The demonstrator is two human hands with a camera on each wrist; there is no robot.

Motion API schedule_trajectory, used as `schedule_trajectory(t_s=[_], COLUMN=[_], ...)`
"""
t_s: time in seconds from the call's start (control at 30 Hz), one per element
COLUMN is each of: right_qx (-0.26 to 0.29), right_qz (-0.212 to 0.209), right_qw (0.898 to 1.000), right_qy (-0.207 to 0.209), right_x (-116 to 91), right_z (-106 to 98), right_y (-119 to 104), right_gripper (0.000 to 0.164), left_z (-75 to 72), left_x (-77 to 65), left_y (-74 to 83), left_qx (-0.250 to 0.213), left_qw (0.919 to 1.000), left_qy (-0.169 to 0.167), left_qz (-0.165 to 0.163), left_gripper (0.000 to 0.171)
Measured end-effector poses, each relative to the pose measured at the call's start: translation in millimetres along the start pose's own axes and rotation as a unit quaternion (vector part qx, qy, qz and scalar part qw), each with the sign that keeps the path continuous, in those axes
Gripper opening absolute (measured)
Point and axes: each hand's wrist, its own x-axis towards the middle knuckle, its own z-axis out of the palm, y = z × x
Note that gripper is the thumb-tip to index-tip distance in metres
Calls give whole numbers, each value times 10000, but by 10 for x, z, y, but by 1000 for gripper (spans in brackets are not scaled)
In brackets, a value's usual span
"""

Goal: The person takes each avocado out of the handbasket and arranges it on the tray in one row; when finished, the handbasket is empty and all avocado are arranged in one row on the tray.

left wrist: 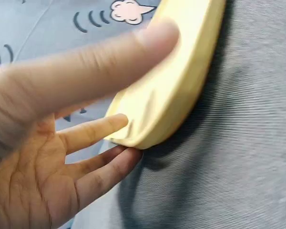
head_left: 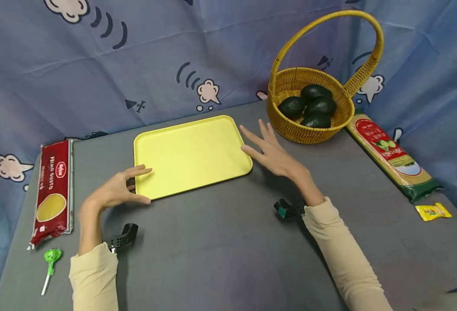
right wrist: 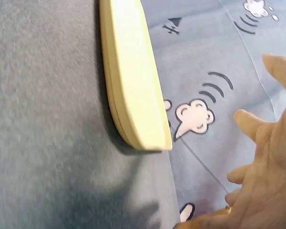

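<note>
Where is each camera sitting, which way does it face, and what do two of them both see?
Head: on the head, facing forward and down at the tray and the wicker basket; the left hand, right hand and sleeves show.
Left wrist: on that wrist, facing along the left hand toward a tray corner; thumb and fingers show.
Right wrist: on that wrist, facing the tray's opposite end; part of the right hand shows.
Both wrist views share the tray and patterned cloth.

Soft, even light casts faint shadows on the table (head_left: pixel 220 250); the tray (right wrist: pixel 138 86) looks washed out in 2 wrist views; the left fingers (left wrist: pixel 105 64) blur nearest the lens.
</note>
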Motion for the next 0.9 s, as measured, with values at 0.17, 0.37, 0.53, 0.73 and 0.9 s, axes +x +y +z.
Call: schedule_trajectory(t_s=[0.17,0.37,0.53,0.73,0.9], right_qx=[511,799,970,1394,2626], right_qz=[-121,-111,-142,-481,-432], right_qw=[9985,9965,9947,9884,9639], right_qy=[131,233,313,372,17], right_x=[-94,-153,-184,-254,-327], right_z=[-90,-173,-269,-434,-642], right_y=[140,282,320,312,306], right_gripper=[63,63,60,56,56], left_z=[34,31,20,17,20], left_x=[50,30,-2,-12,20], left_y=[-25,-74,-87,-102,-118], left_qx=[481,278,282,277,341], left_qw=[9987,9992,9990,9990,9988], left_qy=[182,270,342,341,327], left_qz=[34,37,-25,-82,-157], left_gripper=[80,75,74,73,75])
